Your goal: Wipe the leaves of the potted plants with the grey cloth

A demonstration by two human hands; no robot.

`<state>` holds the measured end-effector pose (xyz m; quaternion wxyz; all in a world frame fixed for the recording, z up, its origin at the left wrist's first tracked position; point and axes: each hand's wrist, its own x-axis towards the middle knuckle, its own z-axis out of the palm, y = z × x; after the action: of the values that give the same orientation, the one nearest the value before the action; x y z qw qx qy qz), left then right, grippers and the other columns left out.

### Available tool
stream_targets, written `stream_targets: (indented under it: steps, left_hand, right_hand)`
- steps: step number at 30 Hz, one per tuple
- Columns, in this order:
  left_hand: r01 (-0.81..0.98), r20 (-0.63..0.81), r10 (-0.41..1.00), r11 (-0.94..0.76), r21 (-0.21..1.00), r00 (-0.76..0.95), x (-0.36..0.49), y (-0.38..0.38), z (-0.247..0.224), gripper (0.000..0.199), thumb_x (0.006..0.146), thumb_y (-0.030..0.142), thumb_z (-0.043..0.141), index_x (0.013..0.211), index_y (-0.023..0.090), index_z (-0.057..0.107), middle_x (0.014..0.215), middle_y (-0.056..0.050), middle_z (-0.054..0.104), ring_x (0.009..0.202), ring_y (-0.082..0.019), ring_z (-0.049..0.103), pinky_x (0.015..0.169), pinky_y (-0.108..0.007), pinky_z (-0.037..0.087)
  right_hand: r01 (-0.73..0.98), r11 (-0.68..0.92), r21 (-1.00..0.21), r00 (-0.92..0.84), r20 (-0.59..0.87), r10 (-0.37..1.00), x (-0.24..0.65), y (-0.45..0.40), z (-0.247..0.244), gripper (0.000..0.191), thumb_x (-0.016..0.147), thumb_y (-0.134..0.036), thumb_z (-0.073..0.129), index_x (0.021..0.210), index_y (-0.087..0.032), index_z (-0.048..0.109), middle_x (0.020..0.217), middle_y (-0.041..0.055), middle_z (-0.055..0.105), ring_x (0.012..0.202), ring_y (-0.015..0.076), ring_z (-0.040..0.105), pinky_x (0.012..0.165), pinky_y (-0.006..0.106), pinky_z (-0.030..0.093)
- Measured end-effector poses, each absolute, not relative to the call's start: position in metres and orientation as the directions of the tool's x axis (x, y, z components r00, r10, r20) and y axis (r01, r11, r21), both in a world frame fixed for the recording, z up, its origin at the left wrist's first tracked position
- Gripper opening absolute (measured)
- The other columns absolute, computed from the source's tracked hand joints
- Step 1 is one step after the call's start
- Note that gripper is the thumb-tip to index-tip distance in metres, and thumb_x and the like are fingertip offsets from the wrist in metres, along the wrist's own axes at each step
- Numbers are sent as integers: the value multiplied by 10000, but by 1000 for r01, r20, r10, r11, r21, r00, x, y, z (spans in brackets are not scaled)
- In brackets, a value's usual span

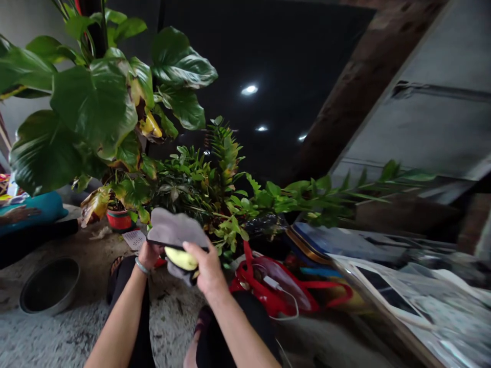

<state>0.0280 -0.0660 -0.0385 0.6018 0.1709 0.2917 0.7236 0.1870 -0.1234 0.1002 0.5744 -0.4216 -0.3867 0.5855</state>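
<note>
Between my two hands is a grey, wavy-edged soft piece (176, 229) with a dark rim; a pale yellow part (181, 258) shows below it. My left hand (150, 255), with a bracelet at the wrist, grips its lower left edge, its fingers partly hidden behind the piece. From the right, my right hand (207, 266) is closed on the piece, thumb and fingers near the yellow part. More grey material hangs under the yellow part. The piece is held up in front of the plants, above my knees.
Large leafy plants (92, 102) stand ahead, one in a red pot (119, 219). A metal basin (49, 286) lies at left, near a person in teal (49, 207). At right are a red bag (264, 286) with a white cable and a cluttered table (383, 291).
</note>
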Motion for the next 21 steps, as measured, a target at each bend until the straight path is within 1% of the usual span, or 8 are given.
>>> stream_targets:
  steps: [2, 4, 6, 10, 12, 15, 18, 21]
  left_hand:
    - [-800, -152, 978, -25, 600, -145, 26, -68, -34, 252, 845, 405, 713, 982, 196, 736, 1010, -106, 749, 911, -277, 707, 799, -410, 577]
    - [-808, -190, 976, 27, 589, -106, 24, -71, -30, 273, 868, 435, 691, 992, 196, 735, 1067, -101, 738, 860, -237, 703, 761, -373, 579]
    - [-803, -212, 971, 36, 594, -113, 24, -73, -29, 274, 895, 449, 659, 997, 207, 736, 1100, -88, 737, 844, -219, 700, 745, -357, 578]
    - [-795, -250, 955, 23, 606, -163, 29, -72, -32, 269, 870, 433, 698, 1019, 212, 739, 1031, -73, 758, 828, -223, 702, 748, -347, 563]
    - [-804, -264, 948, 13, 594, -180, 31, -68, -36, 322, 839, 436, 733, 1061, 202, 740, 986, -76, 769, 871, -249, 715, 791, -358, 559]
    - [-799, -252, 956, 32, 601, -152, 32, -63, -38, 378, 830, 457, 727, 1099, 191, 740, 972, -89, 776, 926, -280, 721, 835, -384, 561]
    - [-756, -237, 959, 38, 654, -157, 29, -63, -37, 303, 857, 430, 689, 1060, 211, 744, 1019, -83, 772, 880, -252, 714, 768, -371, 573]
    - [-740, -233, 961, 46, 672, -151, 29, -68, -32, 278, 898, 437, 645, 1017, 208, 749, 1068, -87, 766, 862, -235, 711, 740, -361, 575]
  right_hand:
    - [-218, 224, -950, 202, 181, 963, 198, -105, 128, 569, 566, -342, 863, 1093, -190, 711, 982, 65, 793, 879, 257, 721, 824, 371, 568]
    - [-49, 377, -925, 328, 342, 881, 205, -80, 143, 626, 577, -343, 858, 1164, -199, 693, 1090, 85, 779, 1002, 273, 705, 891, 370, 549]
    - [-9, 325, -946, 347, 302, 888, 206, -64, 136, 623, 535, -332, 868, 1122, -199, 708, 1064, 93, 785, 1020, 289, 705, 876, 368, 556]
    - [-239, -96, -966, 147, -134, 980, 205, -87, 82, 468, 460, -359, 883, 865, -177, 735, 775, 70, 783, 807, 295, 746, 727, 371, 591]
    - [-306, -181, -935, 43, -203, 978, 207, -111, 70, 437, 489, -378, 885, 845, -170, 742, 762, 72, 784, 765, 290, 751, 703, 372, 596]
    - [-322, -36, -946, 19, -44, 999, 215, -127, 94, 429, 555, -363, 885, 924, -186, 756, 856, 64, 802, 783, 264, 743, 724, 357, 597]
    - [-301, 230, -925, 155, 190, 969, 216, -104, 138, 455, 568, -351, 876, 978, -201, 744, 908, 49, 797, 811, 238, 719, 758, 333, 583]
    - [-332, 233, -914, 177, 182, 967, 204, -78, 145, 480, 533, -346, 862, 969, -202, 724, 894, 39, 788, 789, 225, 702, 747, 334, 574]
